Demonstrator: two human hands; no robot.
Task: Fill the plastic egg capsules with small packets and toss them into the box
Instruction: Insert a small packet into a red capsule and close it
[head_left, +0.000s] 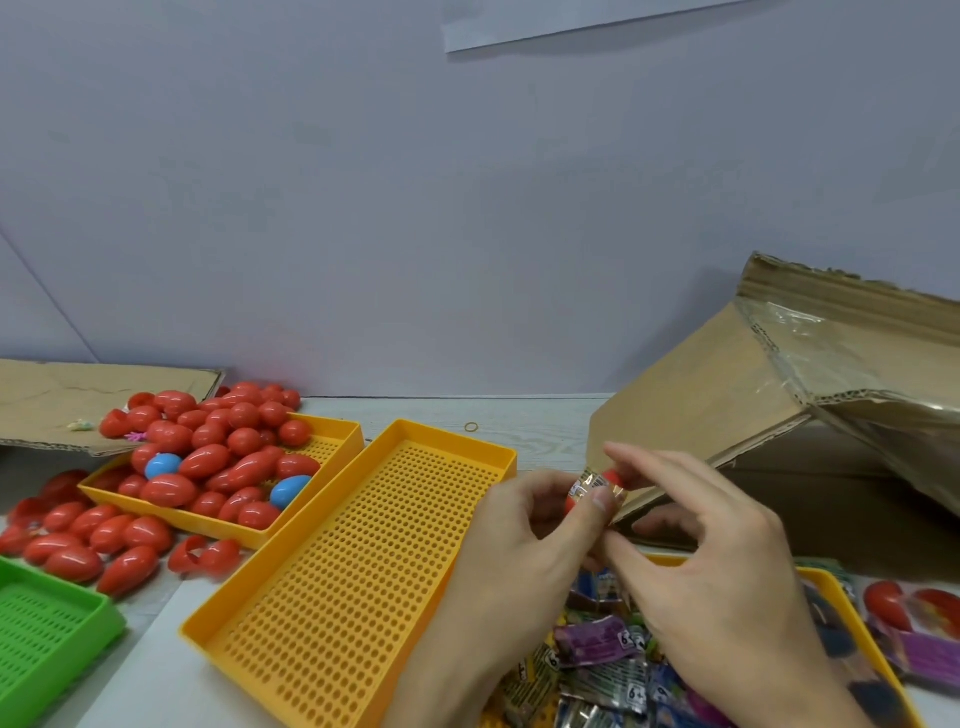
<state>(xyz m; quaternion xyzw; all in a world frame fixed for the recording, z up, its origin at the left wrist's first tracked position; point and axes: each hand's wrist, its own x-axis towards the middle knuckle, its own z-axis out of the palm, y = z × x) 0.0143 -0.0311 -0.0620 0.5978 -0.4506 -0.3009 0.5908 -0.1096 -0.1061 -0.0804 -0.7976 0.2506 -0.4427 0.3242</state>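
My left hand (524, 540) grips a red egg capsule (612, 476), with a small shiny packet (589, 486) sticking out of it under my thumb. My right hand (711, 551) pinches the capsule's far end, fingers curled around it. Both hands hover over a yellow tray (826, 577) heaped with small packets (597, 639). The cardboard box (727, 395) stands just behind my hands at the right, its flap leaning over. A pile of red egg capsules (218, 447), with two blue ones, fills another yellow tray at the left.
An empty perforated yellow tray (358, 561) lies in the middle. A green tray (47, 623) sits at the lower left. More red capsules (78, 540) lie loose on the table. Flat cardboard (62, 395) lies at the far left. A rubber band (471, 427) is near the wall.
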